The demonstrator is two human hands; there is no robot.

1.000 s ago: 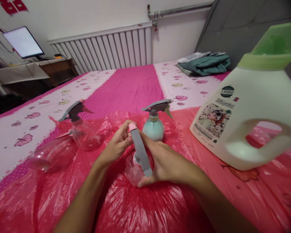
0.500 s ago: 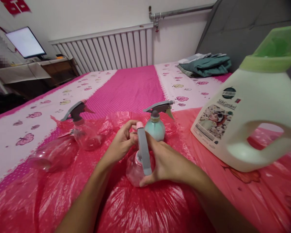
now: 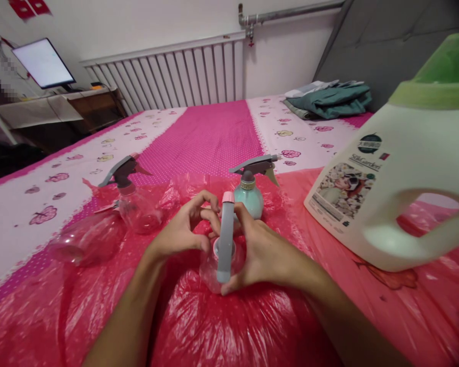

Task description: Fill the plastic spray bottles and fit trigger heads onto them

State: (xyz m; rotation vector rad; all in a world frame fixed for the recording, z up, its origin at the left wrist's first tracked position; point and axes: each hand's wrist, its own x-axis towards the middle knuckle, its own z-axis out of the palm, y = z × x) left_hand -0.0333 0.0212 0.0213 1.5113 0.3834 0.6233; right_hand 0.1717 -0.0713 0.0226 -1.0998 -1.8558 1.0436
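A clear spray bottle (image 3: 208, 272) stands upright before me, its grey and pink sprayer head (image 3: 225, 244) on top. My right hand (image 3: 262, 252) is closed around the bottle's right side, thumb low at the front. Curled around the neck from the left is my left hand (image 3: 189, 224), thumb beside the pink collar, fingertips partly hidden behind the sprayer. Just behind stands a round spray bottle of pale turquoise liquid (image 3: 250, 200). To the left, a clear pink spray bottle (image 3: 139, 211) stands upright beside another clear bottle (image 3: 86, 239) lying on its side.
A large white detergent jug (image 3: 371, 229) with a green cap stands close on the right. Crinkled red plastic sheeting (image 3: 222, 331) covers the near bed. Folded clothes (image 3: 329, 99) lie at the far right; a radiator (image 3: 176, 71) and a monitor (image 3: 44, 63) are beyond.
My left hand has shifted from the front of the sprayer down toward the collar, its thumb now lower. The sprayer head has turned slightly. The right hand keeps its hold; the view has shifted a little.
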